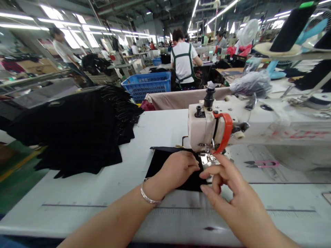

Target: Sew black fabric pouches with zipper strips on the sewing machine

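A small black fabric piece lies flat on the white sewing table, its right edge close to the needle area of the sewing machine. My left hand rests on top of this cloth, fingers together and pressing down, a silver bangle at the wrist. Just right of the cloth, my right hand is raised near the presser foot, its fingers apart and bent with nothing between them. An orange guard curves down in front of the machine head, just above my right fingertips.
A big stack of black fabric pieces covers the table's left side. Pink-handled thread snips lie right, under the machine arm. Beyond the table stand a blue crate and a person in a white shirt. Thread cones stand upper right.
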